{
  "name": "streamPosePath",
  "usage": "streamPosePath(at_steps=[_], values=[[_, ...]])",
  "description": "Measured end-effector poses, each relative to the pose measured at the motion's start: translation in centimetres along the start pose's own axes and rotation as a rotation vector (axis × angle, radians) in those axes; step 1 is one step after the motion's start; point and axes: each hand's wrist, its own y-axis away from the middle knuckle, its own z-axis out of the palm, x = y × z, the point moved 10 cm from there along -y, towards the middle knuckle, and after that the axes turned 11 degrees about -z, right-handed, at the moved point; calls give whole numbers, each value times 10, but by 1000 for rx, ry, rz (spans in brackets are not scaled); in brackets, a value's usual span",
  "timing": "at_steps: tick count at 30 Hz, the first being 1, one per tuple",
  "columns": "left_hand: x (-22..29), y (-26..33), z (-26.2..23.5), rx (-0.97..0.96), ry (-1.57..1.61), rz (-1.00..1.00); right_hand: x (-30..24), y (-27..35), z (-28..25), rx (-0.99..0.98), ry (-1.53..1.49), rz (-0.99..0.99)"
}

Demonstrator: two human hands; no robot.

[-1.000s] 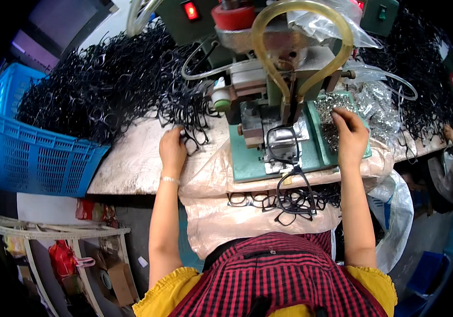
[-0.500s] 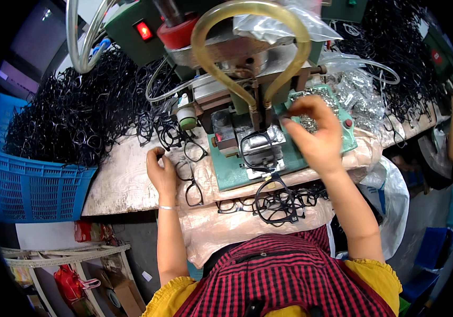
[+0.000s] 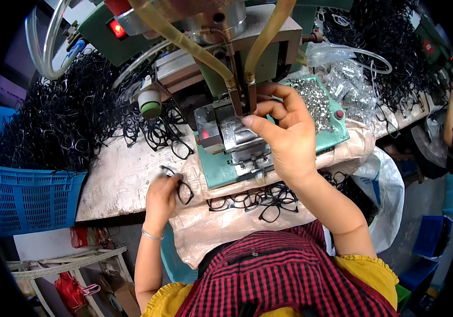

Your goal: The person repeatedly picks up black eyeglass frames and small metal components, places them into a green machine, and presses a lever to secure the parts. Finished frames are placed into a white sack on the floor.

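My left hand [image 3: 161,196] is closed on a black eyeglass frame [image 3: 185,191] at the left of the machine's green base [image 3: 211,173]. One rim sticks out past my fingers, which are slightly blurred. My right hand [image 3: 291,134] pinches thumb and fingertips together at the metal fixture [image 3: 239,134], right beneath the machine's two prongs [image 3: 243,100]. Whatever lies between those fingertips is too small or hidden to make out. Several black eyeglass frames [image 3: 269,198] lie along the covered front edge below the base.
Loose black frames [image 3: 158,132] lie left of the machine, beside a large heap [image 3: 57,121] over a blue basket [image 3: 39,198]. Small metal parts [image 3: 311,100] cover the base's right side, near a red button [image 3: 339,114]. Hoses [image 3: 184,45] hang overhead. Another person's arm [image 3: 450,119] shows far right.
The frame at the fixture has come off and joined those at the front edge. My left hand moved down onto a frame. My right hand moved left to the fixture, fingers pinched.
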Motion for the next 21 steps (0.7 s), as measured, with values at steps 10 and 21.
streamPosePath(at_steps=[10,21], values=[[123,-24,-103,442,762,363,-12,-8,-112,-84,1601,-408],[172,-45,-150,342,892,440,-43,-8,-91,-93,1268,-551]])
